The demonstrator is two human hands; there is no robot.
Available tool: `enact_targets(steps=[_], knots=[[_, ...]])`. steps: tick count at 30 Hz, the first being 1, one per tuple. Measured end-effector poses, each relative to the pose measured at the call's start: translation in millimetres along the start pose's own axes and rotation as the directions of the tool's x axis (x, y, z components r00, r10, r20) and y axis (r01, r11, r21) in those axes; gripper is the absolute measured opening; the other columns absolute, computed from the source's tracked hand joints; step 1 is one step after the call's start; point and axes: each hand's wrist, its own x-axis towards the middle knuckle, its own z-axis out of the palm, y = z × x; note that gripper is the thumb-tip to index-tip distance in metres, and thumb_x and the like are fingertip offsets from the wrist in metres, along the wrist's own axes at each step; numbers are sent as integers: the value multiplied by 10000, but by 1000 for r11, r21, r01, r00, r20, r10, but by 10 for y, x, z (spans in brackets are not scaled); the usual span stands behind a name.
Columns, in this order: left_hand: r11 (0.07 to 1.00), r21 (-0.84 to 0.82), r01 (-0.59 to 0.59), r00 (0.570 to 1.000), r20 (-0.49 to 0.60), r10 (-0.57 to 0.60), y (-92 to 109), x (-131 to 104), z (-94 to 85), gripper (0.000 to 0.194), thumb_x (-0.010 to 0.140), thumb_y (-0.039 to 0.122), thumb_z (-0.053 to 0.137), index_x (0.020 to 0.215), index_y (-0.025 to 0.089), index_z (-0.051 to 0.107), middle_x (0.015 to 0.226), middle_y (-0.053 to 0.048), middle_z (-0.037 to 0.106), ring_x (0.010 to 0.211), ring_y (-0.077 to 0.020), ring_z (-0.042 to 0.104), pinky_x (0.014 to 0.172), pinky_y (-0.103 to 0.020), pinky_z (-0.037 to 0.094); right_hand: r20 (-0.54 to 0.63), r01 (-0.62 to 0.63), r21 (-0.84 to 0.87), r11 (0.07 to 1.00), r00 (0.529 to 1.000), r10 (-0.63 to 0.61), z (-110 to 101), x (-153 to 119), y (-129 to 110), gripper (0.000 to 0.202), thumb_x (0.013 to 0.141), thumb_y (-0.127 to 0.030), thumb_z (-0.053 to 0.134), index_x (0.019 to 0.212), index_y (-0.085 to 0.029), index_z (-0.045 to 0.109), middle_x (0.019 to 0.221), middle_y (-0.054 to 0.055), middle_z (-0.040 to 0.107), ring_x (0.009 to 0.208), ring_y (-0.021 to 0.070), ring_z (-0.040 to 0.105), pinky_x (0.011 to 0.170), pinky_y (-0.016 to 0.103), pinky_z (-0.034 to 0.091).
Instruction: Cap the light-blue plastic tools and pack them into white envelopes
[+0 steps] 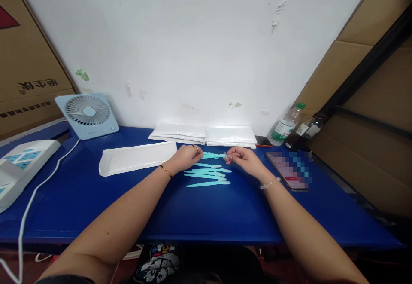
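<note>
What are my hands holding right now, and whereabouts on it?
Slim turquoise pieces: the left hand grips their left end, and the right hand pinches at the right end. How many there are can't be told.

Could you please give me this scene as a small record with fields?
left hand: the left hand pinches the near end of the bunched teal sticks
right hand: the right hand pinches a small clear piece at their other end
nearest the person: loose teal sticks on the blue table
left: white packet, light-blue fan
against wall: two stacks of white packets
right: phone, green-capped bottle, dark bottle
</note>
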Motion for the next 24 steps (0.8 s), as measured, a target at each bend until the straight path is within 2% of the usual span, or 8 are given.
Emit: enact_targets(steps=[4, 7, 10, 12, 14, 18, 21, 24], knots=[[999, -22, -48, 998, 41, 49, 46, -11, -7, 291, 890, 341, 402, 821, 194, 643, 791, -7, 676, 684, -141, 590, 614, -233, 386, 98, 10, -28, 1000, 995, -7, 44, -21, -27, 215, 849, -368, 543, 927, -173, 587, 791, 49, 696, 782, 183, 673, 766, 337, 515], [997, -12, -82, 992, 94, 83, 50, -17, -3, 289, 885, 354, 419, 822, 206, 659, 792, 3, 677, 707, -138, 597, 643, -233, 399, 83, 79, -236, 968, 995, -61, -6, -12, -1, 214, 880, -343, 489, 950, -192, 623, 870, 55, 697, 823, 192, 650, 771, 345, 502], [995, 78, -55, 998, 37, 52, 3, -7, 30, 230, 862, 337, 475, 917, 219, 664, 928, -12, 685, 889, -176, 603, 758, -261, 417, 11, 176, -554, 814, 979, -204, -74, 43, 95, 224, 868, -247, 484, 1022, -225, 646, 1041, 61, 674, 988, 222, 587, 864, 384, 456], [987, 163, -8, 999, -39, 14, -48, 5, 63, 250, 842, 328, 517, 1034, 228, 641, 1071, -36, 655, 1040, -217, 555, 847, -306, 408, 62, 224, -678, 700, 966, -250, -94, 90, 170, 278, 844, -184, 499, 1082, -238, 633, 1115, 58, 650, 1076, 232, 537, 915, 399, 417], [974, 223, 41, 997, -71, -26, -98, 18, 92, 295, 835, 329, 533, 1102, 234, 615, 1137, -54, 624, 1102, -240, 516, 897, -346, 395, 118, 238, -742, 626, 967, -228, -87, 127, 222, 276, 832, -159, 513, 1066, -240, 635, 1095, 57, 651, 1069, 229, 530, 906, 390, 405], [975, 199, 99, 995, -42, -92, -158, 44, 113, 205, 838, 329, 527, 965, 217, 643, 1008, -49, 647, 1022, -225, 551, 885, -342, 404, 121, 203, -833, 514, 974, -190, -24, 143, 219, 133, 842, -178, 520, 896, -213, 637, 938, 61, 652, 963, 219, 539, 861, 357, 381], [982, 144, 119, 993, -35, -115, -171, 61, 109, 168, 819, 322, 545, 882, 206, 649, 929, -46, 656, 964, -220, 572, 838, -324, 420, 108, 190, -880, 435, 972, -206, 34, 127, 169, 116, 854, -186, 494, 851, -191, 610, 890, 76, 634, 919, 219, 529, 845, 347, 359], [986, 119, 117, 993, -29, -115, -176, 67, 106, 159, 814, 315, 548, 853, 204, 655, 906, -49, 664, 944, -225, 580, 822, -327, 423, 96, 179, -892, 414, 972, -215, 76, 122, 132, 128, 858, -186, 474, 816, -183, 595, 864, 89, 626, 897, 221, 525, 843, 347, 347]])
